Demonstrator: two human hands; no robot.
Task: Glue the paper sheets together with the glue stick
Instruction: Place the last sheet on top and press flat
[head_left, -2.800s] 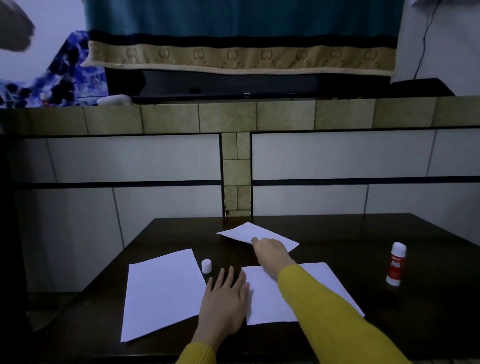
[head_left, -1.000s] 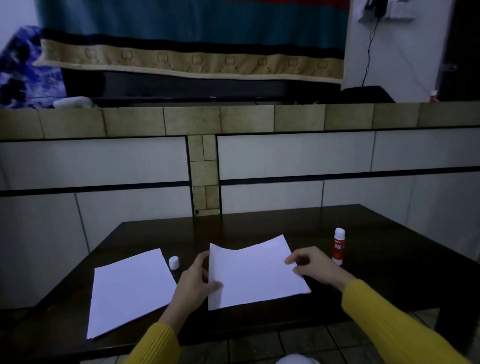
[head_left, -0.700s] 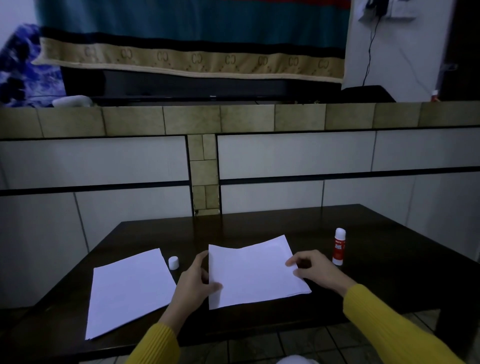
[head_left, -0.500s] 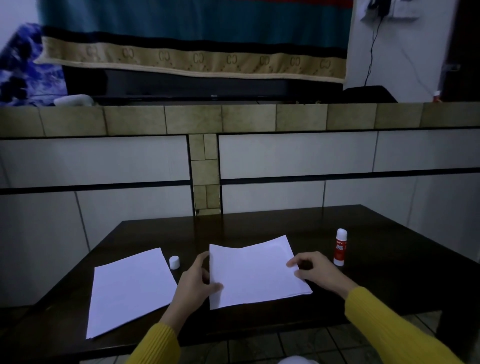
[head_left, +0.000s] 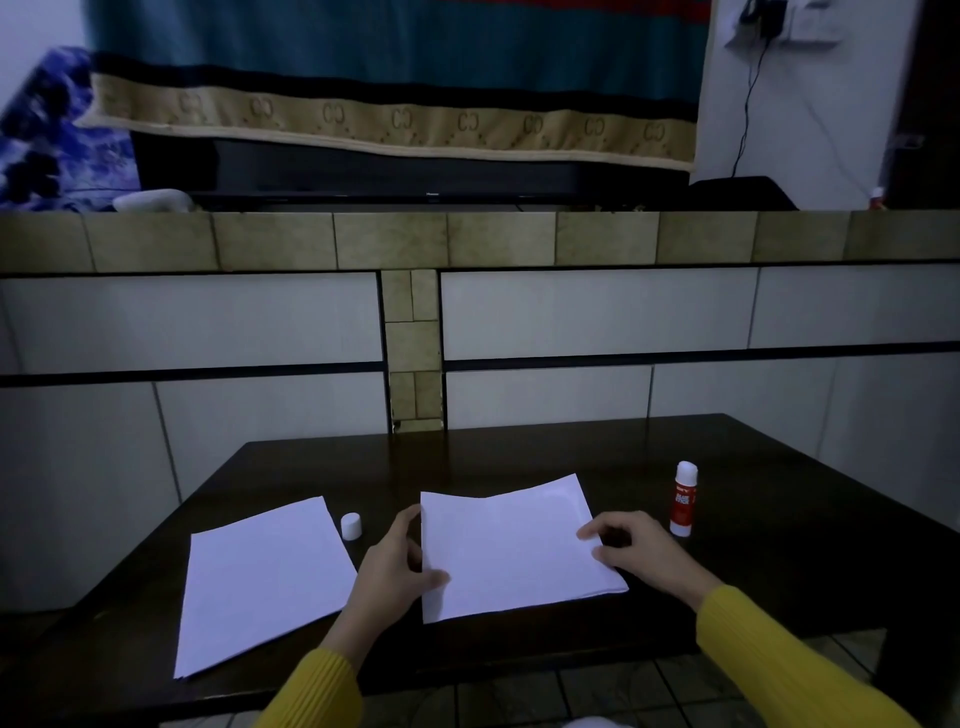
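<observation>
A stack of white paper sheets (head_left: 511, 545) lies in the middle of the dark table (head_left: 779, 561). My left hand (head_left: 395, 566) pinches its left edge, thumb on top. My right hand (head_left: 636, 551) pinches its right edge with fingertips. A second white sheet (head_left: 262, 579) lies flat to the left, untouched. The red glue stick (head_left: 683, 499) with a white top stands upright just right of my right hand. Its white cap (head_left: 351, 527) stands between the two papers, behind my left hand.
The table's front edge (head_left: 467, 680) runs close to my body, with tiled floor below. A tiled wall and ledge (head_left: 415, 322) rise right behind the table's far edge. A cloth-covered television (head_left: 415, 171) sits on the ledge.
Since 2.8 s ago the far sheet has been laid on the near one and both hands now hold the stack's edges. Over the last second the hands barely moved.
</observation>
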